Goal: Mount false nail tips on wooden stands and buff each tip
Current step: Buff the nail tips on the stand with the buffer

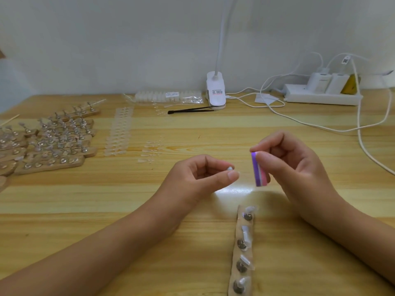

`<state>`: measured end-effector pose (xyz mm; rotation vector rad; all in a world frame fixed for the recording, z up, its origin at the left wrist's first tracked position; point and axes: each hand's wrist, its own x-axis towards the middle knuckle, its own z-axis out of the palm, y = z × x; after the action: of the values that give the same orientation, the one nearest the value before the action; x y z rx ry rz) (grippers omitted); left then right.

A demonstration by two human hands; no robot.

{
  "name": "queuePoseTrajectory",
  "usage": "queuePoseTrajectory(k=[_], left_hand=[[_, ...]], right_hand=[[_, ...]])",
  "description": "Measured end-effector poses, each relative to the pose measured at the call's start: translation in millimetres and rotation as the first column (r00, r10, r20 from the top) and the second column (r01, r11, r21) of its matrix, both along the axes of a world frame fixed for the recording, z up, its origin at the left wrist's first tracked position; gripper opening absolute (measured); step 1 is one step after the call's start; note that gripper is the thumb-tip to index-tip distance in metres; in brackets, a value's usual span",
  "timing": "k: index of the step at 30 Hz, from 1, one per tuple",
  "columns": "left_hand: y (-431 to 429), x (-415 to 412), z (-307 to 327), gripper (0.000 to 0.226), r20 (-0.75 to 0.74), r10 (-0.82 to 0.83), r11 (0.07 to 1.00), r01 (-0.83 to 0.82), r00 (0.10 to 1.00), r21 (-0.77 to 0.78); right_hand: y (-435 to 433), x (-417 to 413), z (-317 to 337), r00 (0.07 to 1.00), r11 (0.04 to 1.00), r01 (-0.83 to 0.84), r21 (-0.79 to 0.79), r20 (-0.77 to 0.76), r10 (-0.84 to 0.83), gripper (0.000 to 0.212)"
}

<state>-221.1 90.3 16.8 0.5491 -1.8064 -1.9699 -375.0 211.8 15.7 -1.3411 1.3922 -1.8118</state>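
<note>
- A stack of filled stands is lying at the far left, well apart from both hands. The frame edge is cutting off its left part.
- Strips of unused tips are lying between the stack and the hands.
- The left hand is pinching one tip between thumb and forefinger, with the other fingers curling inward. The fingertips are hiding most of the tip, so it cannot be told whether a holder is attached.
- The stand is lying on the table nearer the person than the hands, with its long axis running away from the person. It is carrying four mounted tips. The bottom edge is cutting off its near end, so any further positions are not showing.
- The right hand is gripping the buffer between thumb and fingers. The buffer's long axis is standing nearly upright, leaning slightly.
- The buffer is sitting just to the right of the tip, with a narrow gap between them and no contact.
- Judgement: the buffing stroke is depending on closing this gap sideways, and the two hands are about equally near it.
</note>
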Motion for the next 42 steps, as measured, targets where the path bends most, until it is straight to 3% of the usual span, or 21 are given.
queuePoseTrajectory(k=[3,6,8,12,15,19,21,24,26,30,33,37,39,42], left_hand=[[0.3,0.2,0.3,0.015,-0.004,-0.015,1.000,0.015,1.000,-0.013],[0.9,0.4,0.4,0.014,-0.002,-0.017,1.000,0.017,1.000,-0.026],[1.4,0.9,0.2,0.013,-0.003,-0.025,0.999,0.025,1.000,-0.025],[-0.2,0.6,-0.2,0.020,0.003,-0.015,1.000,0.015,1.000,-0.019],[-0.2,0.8,1.4,0.016,-0.007,-0.025,1.000,0.026,1.000,0.001],[0.0,0.3,1.2,0.010,0.002,-0.018,1.000,0.018,1.000,-0.001],[-0.9,0.3,1.2,0.011,-0.003,-0.027,1.000,0.027,1.000,-0.006],[-1.3,0.4,1.2,0.009,-0.006,-0.040,0.999,0.039,0.999,-0.009],[-0.8,0.2,0.7,0.010,-0.006,-0.033,0.999,0.033,0.999,-0.006],[-1.5,-0.7,0.8,0.016,-0.008,-0.027,1.000,0.027,1.000,-0.012],[-2.2,-0.3,1.0,0.012,-0.004,-0.034,0.999,0.034,0.999,-0.005],[-1.6,0.5,1.2,0.013,0.002,-0.031,0.999,0.031,1.000,0.007],[-2.2,0.4,1.1,0.020,0.006,-0.035,0.999,0.035,0.999,0.001],[-2.5,-0.3,1.7,0.018,0.001,-0.026,1.000,0.026,1.000,0.003]], right_hand=[[2.3,5.5,-1.4,0.992,0.994,-0.103,0.049,-0.067,0.106,0.008],[-3.1,4.2,-1.1,0.998,0.994,-0.032,0.107,-0.046,0.037,0.016],[-2.4,3.2,1.4,1.000,0.998,-0.016,0.065,0.005,0.016,0.022],[1.4,6.7,-0.4,0.989,0.988,-0.137,0.071,-0.051,0.141,0.010],[-4.3,2.6,-1.8,0.999,0.992,-0.038,0.119,-0.030,0.042,0.015],[0.9,2.6,0.5,0.999,1.000,-0.026,-0.006,-0.023,0.026,0.015],[1.0,7.0,-1.1,0.995,0.995,-0.089,0.047,-0.051,0.091,0.012],[-3.0,6.0,-1.6,0.999,0.991,-0.029,0.133,-0.024,0.032,0.018],[-0.9,5.1,1.7,1.000,0.996,0.002,0.086,-0.013,-0.001,0.019],[3.3,12.1,1.0,0.992,0.994,-0.094,0.052,-0.083,0.098,0.016],[-3.5,8.3,-1.0,0.998,0.994,-0.015,0.110,-0.055,0.022,0.019],[2.3,3.8,1.2,0.999,1.000,0.020,-0.019,-0.047,-0.021,0.015],[2.9,7.5,-0.3,0.994,0.997,-0.067,0.022,-0.082,0.069,0.012],[-2.8,6.5,-1.9,0.995,0.989,-0.050,0.138,-0.082,0.062,0.014]])
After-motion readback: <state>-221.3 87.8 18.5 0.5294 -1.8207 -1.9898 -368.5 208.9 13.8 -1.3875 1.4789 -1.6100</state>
